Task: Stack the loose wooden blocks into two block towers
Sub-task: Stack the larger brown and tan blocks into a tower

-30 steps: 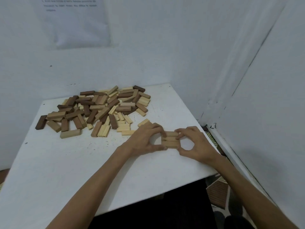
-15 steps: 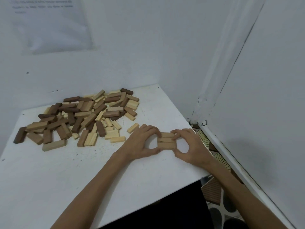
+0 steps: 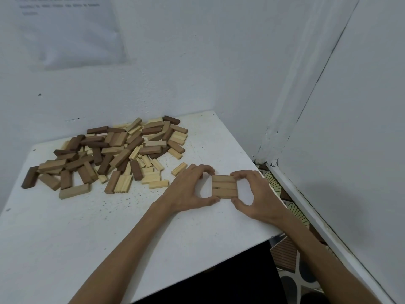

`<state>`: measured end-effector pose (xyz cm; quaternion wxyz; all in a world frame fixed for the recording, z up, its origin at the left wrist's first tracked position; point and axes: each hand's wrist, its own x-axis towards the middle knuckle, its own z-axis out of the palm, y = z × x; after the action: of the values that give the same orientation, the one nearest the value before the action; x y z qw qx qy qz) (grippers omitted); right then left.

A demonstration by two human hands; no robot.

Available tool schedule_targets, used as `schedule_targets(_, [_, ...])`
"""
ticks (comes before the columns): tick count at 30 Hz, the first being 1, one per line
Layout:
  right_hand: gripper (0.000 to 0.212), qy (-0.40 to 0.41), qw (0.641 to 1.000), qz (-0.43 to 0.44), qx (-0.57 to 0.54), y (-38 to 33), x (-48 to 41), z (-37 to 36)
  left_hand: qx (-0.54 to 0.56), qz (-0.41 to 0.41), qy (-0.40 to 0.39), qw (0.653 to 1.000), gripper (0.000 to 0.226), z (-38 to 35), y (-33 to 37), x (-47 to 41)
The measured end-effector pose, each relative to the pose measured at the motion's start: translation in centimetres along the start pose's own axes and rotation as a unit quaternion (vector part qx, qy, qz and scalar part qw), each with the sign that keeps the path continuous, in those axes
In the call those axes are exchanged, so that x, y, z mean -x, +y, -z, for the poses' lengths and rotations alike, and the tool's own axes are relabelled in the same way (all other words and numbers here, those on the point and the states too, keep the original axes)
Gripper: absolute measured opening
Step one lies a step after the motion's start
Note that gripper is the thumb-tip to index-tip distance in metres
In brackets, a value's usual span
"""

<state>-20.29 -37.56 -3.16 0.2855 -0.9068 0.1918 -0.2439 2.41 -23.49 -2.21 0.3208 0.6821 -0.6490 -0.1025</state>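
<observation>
Currently, a single layer of three blocks (image 3: 224, 186) lies flat on the tabletop (image 3: 87, 238), right of centre, pinched at its ends by the curled left hand (image 3: 188, 189) and right hand (image 3: 258, 198), while the loose pile (image 3: 109, 154) at upper left awaits stacking and neither tower is raised.

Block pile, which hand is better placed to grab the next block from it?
Left. The left hand sits between the three-block row and the pile, with a stray block by its knuckles. The right hand is on the row's other side and would probably have to reach across it.
</observation>
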Motion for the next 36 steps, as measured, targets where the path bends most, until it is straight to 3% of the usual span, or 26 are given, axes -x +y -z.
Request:
schedule_targets(5, [0.071,-0.012,1.0,-0.012,0.021,-0.4,0.1,0.0,0.007,0.018,-0.012,1.0,0.079,0.0,0.0,0.0])
schedule_targets(14, [0.064,-0.007,0.993,0.016,0.115,-1.7,-1.5,-0.1,0.047,0.064,0.064,0.995,0.052,1.1,0.5,1.1])
schedule_targets(19, [0.056,-0.009,0.998,0.001,0.066,-3.7,-3.7,-1.1,-0.022,0.064,0.096,0.993,0.035,3.2,-0.9,2.2])
schedule_targets(31, [0.039,-0.066,0.994,0.038,0.076,-8.1,-12.8,-6.7,-0.163,0.102,0.14,0.971,0.031,9.0,-6.8,1.8])
schedule_targets(36, [0.033,-0.078,0.992,0.029,0.094,-8.3,-16.5,-8.2,-0.224,0.123,0.088,0.963,0.039,11.6,-8.2,0.0])
